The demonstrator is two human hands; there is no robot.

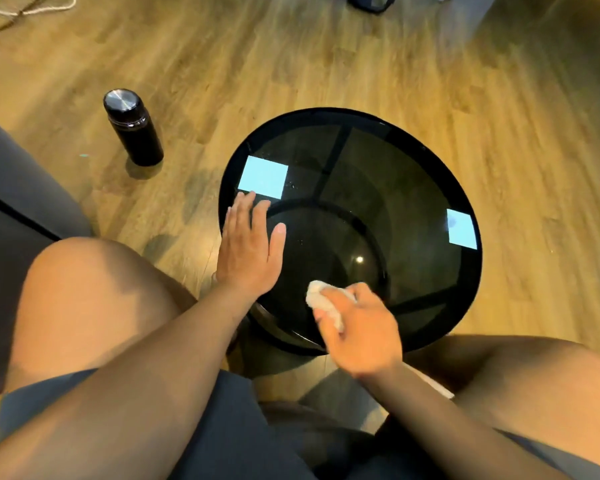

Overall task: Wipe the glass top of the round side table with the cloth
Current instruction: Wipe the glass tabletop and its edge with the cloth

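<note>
Most of the tabletop (413, 188) seems left to wipe, we judge: our right hand (361, 334), fingers closed around the cloth (321, 299), works its near edge while our left hand (250, 247) rests flat, fingers spread.

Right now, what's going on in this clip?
A seated person is wiping a round side table with a dark glass top. The right hand holds a bunched white cloth against the glass near the edge closest to them. The left hand lies flat and open on the left side of the top, apparently steadying it. Small specks still show on the glass farther out. A black bottle stands on the wooden floor to the left, off the table.
</note>
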